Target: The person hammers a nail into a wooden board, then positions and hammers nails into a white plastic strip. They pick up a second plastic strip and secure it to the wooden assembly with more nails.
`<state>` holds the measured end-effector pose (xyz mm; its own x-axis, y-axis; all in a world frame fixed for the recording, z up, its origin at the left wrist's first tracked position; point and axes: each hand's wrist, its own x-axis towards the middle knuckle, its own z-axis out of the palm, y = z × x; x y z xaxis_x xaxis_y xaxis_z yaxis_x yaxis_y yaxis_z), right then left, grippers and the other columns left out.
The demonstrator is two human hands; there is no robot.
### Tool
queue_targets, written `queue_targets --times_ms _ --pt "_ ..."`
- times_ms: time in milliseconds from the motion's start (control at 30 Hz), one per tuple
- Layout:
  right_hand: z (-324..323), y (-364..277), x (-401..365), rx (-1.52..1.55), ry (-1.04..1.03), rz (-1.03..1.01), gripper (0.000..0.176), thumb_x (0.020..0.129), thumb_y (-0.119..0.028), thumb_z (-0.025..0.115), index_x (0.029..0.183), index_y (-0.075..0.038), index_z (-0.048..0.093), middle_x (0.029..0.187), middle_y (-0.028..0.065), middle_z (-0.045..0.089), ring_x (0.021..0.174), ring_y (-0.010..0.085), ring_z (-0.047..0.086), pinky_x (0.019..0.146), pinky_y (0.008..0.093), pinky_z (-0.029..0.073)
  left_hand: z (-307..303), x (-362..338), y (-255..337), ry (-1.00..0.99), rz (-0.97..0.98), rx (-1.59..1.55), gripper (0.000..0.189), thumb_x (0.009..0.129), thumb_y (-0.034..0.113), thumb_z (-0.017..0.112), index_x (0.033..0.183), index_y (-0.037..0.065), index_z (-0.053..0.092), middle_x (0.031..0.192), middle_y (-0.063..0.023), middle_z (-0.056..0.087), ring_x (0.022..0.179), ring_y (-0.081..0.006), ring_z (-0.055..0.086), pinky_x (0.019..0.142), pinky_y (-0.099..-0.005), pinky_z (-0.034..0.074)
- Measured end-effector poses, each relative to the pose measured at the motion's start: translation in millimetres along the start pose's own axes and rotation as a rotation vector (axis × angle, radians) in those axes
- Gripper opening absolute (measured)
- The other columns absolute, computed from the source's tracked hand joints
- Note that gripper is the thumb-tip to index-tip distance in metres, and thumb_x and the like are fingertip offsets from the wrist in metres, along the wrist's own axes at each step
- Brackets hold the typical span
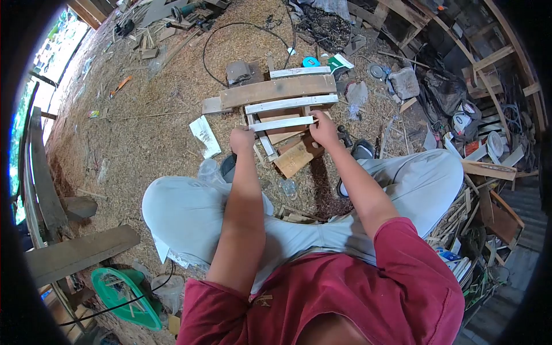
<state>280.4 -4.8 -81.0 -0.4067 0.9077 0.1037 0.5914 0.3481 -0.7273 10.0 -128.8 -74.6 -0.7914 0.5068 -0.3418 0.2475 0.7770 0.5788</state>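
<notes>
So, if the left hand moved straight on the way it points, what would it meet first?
Past the white slat it grips, the left hand would probably meet the next white slat first; depth is uncertain.

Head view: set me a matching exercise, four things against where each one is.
Things:
1. white slat
2. brown plank
3. green basin
4. black cable

Places:
A. bottom left, on the sawdust beside the person
B. held between left hand and right hand
C. looped on the floor at the top of the picture
D. lying across the wooden frame, beyond the hands

Pairs: 1-B, 2-D, 3-A, 4-C
</notes>
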Motion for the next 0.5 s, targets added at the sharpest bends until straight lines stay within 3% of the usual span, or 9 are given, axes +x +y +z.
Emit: queue_targets --times_ms 233,433,500 --pt "-0.4 -16.1 -2.2 -0.021 0.037 0.034 0.037 0.093 -0.026 0.071 0.122 -0.005 0.063 0.115 0.0209 0.071 0.107 0.0391 0.070 0.092 0.0486 0.055 3.5 5.2 -3.8 -0.021 -0.018 -0.030 0.029 0.084 0.028 0.083 0.111 0.016 0.083 0.109 -0.0154 0.079 0.105 -0.0343 0.076 0.092 -0.0468 0.059" --pt "15.7 -11.0 4.8 -0.115 0.133 0.232 0.044 0.092 -0.035 0.075 0.122 -0.004 0.066 0.106 0.0177 0.076 0.095 0.0373 0.074 0.085 0.0458 0.058 5.9 10.9 -3.0 -0.075 -0.049 -0.038 0.029 0.085 0.029 0.082 0.111 0.018 0.083 0.112 -0.0151 0.079 0.107 -0.0354 0.075 0.093 -0.0481 0.059" --pt "8.0 -31.1 4.7 -0.027 0.075 0.389 0.042 0.092 -0.035 0.076 0.119 -0.004 0.068 0.102 0.0165 0.077 0.094 0.0361 0.074 0.084 0.0455 0.058 5.1 11.3 -1.2 -0.072 -0.053 -0.004 0.030 0.086 0.029 0.081 0.114 0.018 0.082 0.115 -0.0147 0.078 0.108 -0.0357 0.074 0.095 -0.0489 0.059"
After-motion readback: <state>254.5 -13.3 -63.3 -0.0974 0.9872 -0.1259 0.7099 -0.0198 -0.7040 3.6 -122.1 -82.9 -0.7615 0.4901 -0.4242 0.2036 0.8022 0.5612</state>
